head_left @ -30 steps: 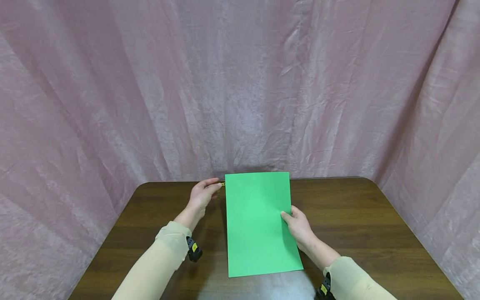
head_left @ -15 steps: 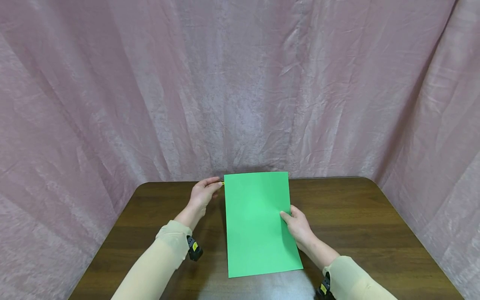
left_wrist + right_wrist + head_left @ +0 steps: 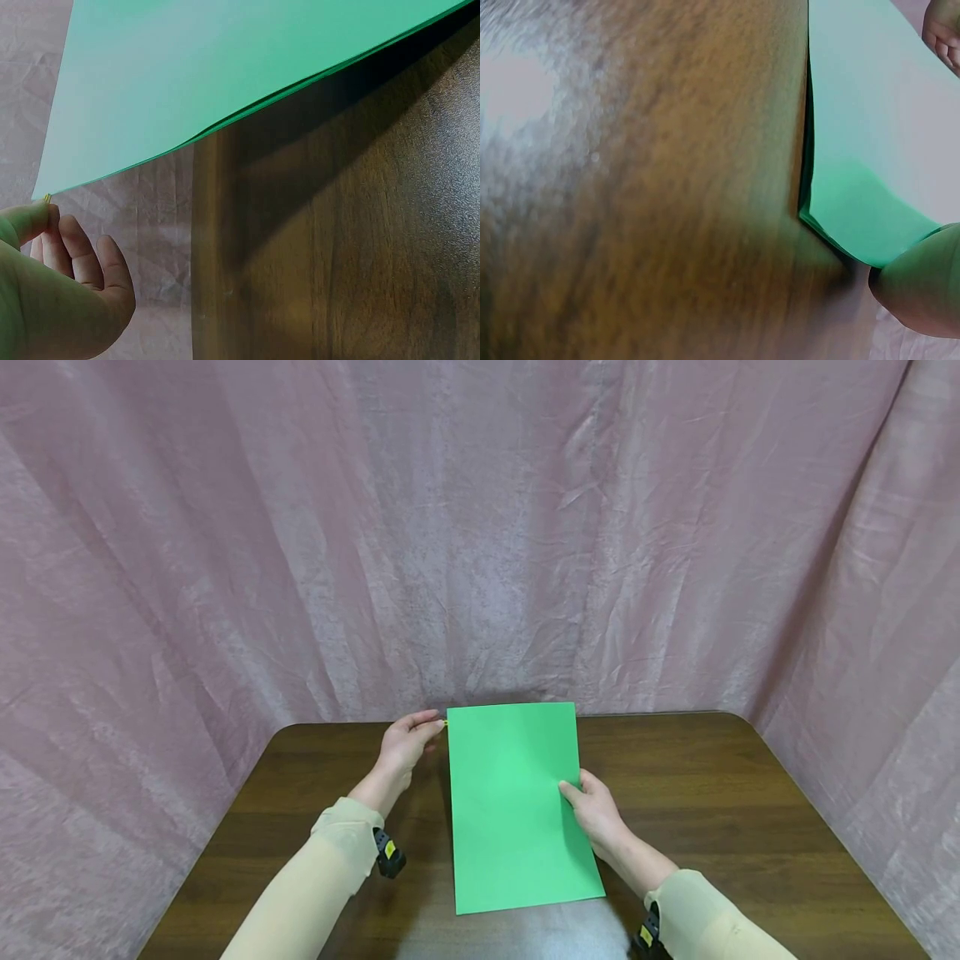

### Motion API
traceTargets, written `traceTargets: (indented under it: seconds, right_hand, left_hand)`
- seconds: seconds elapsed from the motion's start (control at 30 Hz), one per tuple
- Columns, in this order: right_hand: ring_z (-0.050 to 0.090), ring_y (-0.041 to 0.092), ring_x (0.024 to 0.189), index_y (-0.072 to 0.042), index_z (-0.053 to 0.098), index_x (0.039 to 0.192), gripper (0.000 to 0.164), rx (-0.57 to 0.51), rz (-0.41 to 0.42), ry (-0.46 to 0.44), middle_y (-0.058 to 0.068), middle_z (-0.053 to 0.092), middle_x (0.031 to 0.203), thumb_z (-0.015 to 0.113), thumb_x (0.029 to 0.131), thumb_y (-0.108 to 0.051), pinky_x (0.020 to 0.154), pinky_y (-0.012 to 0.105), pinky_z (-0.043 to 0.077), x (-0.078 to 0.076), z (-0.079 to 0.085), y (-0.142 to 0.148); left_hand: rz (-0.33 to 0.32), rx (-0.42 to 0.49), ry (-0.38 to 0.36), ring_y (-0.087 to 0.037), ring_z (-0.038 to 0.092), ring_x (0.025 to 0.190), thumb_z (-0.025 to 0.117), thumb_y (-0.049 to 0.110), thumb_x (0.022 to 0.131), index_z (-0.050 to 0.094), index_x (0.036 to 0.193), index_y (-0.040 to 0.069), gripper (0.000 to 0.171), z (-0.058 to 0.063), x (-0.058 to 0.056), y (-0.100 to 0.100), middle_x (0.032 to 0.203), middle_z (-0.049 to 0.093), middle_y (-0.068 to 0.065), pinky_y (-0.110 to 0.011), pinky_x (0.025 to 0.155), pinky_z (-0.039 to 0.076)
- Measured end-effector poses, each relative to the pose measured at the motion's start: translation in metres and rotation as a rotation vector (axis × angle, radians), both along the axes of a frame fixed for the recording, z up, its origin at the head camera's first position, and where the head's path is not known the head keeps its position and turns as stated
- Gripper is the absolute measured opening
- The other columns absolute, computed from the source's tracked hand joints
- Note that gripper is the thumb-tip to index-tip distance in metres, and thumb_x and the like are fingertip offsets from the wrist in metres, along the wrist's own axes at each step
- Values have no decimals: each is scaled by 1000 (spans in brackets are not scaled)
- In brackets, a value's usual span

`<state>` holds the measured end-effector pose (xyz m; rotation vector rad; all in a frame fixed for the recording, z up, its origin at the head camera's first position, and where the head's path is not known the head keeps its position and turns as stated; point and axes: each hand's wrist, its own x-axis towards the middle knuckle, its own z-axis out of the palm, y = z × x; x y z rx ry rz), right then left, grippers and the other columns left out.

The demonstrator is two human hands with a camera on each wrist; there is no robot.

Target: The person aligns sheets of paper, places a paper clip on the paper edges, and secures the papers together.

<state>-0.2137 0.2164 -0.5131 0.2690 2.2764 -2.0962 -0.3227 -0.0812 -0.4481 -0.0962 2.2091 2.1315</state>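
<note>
Green paper sheets [image 3: 510, 827], layered together at their edges in the left wrist view, slant up off the table in the middle of the head view. My right hand [image 3: 600, 817] grips their right edge, thumb on top. At the top left corner, my left hand [image 3: 402, 750] pinches a small yellow paper clip [image 3: 47, 198] between thumb and index finger. Only a short end of the clip shows at the paper's edge. The other left fingers are loosely bent, away from the paper. My right fingers are mostly hidden behind the sheets.
Beneath is a brown wooden table [image 3: 712, 802] with rounded far corners. A pink curtain [image 3: 480, 527] hangs right behind its far edge and along the sides. Each wrist wears a small black camera [image 3: 388, 853] below a pale yellow sleeve [image 3: 315, 885].
The paper's top left corner has shifted slightly left, toward my left hand. Less of the yellow paper clip shows at the edge now. Both hands keep their holds.
</note>
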Motion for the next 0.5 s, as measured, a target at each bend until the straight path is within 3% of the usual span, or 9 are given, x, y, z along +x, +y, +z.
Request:
traceTargets:
  seconds: [0.5]
  right_hand:
    - [66, 25, 91, 0, 54, 140, 35, 7, -5, 2, 18, 65, 115, 51, 109, -17, 75, 40, 56, 0, -2, -3]
  left_hand:
    - [-8, 2, -2, -35, 62, 115, 72, 19, 98, 65, 134, 8, 38, 3, 2, 1, 121, 70, -9, -32, 86, 54]
